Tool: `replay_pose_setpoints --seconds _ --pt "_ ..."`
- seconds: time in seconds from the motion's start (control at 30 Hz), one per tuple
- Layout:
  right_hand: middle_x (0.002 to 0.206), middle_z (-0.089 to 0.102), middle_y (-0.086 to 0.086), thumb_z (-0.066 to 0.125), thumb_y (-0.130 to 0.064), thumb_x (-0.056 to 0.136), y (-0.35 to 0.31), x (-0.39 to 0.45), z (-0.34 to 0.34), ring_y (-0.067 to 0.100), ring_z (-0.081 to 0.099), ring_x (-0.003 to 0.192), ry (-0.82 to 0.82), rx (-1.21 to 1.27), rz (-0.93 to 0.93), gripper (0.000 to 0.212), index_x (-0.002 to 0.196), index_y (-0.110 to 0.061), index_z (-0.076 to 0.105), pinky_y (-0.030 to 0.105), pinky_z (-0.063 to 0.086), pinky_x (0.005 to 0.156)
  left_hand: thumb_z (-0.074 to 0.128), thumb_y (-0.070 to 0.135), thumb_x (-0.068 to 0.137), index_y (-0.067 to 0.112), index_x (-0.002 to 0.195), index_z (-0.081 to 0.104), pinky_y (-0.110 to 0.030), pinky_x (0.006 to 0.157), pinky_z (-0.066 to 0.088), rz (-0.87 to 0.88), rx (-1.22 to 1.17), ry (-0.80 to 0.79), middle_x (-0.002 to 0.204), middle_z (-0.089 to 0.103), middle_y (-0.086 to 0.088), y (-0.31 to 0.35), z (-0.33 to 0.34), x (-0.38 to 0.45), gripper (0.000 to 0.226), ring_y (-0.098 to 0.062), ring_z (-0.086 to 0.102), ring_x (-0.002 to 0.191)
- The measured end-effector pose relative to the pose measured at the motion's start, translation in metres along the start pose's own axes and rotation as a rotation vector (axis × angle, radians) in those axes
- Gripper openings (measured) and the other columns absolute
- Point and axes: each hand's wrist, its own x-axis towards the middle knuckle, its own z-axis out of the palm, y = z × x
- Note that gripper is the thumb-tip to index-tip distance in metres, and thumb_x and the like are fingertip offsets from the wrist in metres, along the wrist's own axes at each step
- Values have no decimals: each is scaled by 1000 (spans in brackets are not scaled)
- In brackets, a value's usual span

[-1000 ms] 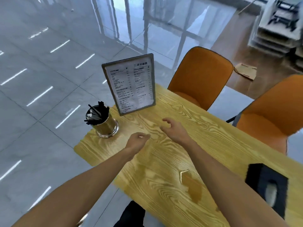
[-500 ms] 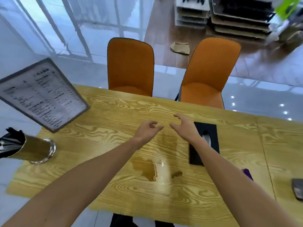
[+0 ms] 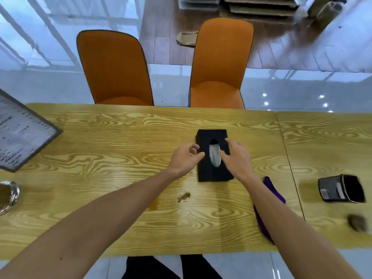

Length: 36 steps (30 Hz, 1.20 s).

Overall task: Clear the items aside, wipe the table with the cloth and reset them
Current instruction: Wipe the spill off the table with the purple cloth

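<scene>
A black tissue box (image 3: 209,172) lies on the wooden table (image 3: 112,141), a white tissue showing in its slot. My left hand (image 3: 186,159) hovers at the box's left edge, fingers curled and holding nothing. Over the right side of the box is my right hand (image 3: 236,158), fingers spread, not closed around it. A purple cloth (image 3: 271,190) lies partly hidden under my right forearm. Brown stains (image 3: 183,196) mark the table in front of the box. A framed menu (image 3: 20,135) stands at the left edge, with a metal holder (image 3: 9,195) below it.
Two orange chairs (image 3: 115,71) (image 3: 219,65) stand at the far side. A second table adjoins on the right, carrying a black holder lying on its side (image 3: 340,191) and a small brown object (image 3: 358,222). Cardboard and shelving sit on the floor beyond.
My view has swung right, from the menu and cup holder to the tissue box. Both hands have travelled with it and now sit at the box's sides.
</scene>
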Motion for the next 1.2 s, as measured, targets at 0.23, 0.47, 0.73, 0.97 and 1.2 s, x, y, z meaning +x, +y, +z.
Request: replay_pose_setpoints --seconds 0.23,0.47,0.73,0.97,1.2 --pt "151 48 18 61 -32 98 108 -41 -37 40 42 138 -5 -153 329 58 149 -11 46 55 39 111 72 42 90 16 119 68 -23 76 54 61 55 -355 94 74 4 36 103 -10 40 -8 70 88" --pt "119 64 22 68 -14 91 178 -80 -21 38 67 103 -285 67 686 49 133 0 45 51 61 84 72 42 89 13 126 65 -33 90 55 -62 48 -562 107 73 -7 30 158 -44 47 -17 68 104" --pt "63 57 1 62 -27 74 139 -98 -12 23 51 61 -445 50 471 18 64 -15 52 36 37 59 78 43 84 16 144 47 -28 91 50 -168 65 -531 125 60 -6 -6 131 -70 72 -18 61 109" --pt "104 75 20 61 -22 73 72 -106 -10 29 66 93 -694 630 472 45 113 -6 73 42 51 81 84 33 79 28 110 71 -25 78 59 -223 -296 -568 97 77 14 -40 96 -98 35 -6 72 93" --pt "106 75 15 80 -15 86 23 -115 29 27 73 96 -570 826 413 18 95 -13 64 41 60 74 65 22 97 10 115 71 -40 98 56 -309 -648 -340 115 76 -12 -83 45 -119 22 -23 72 106"
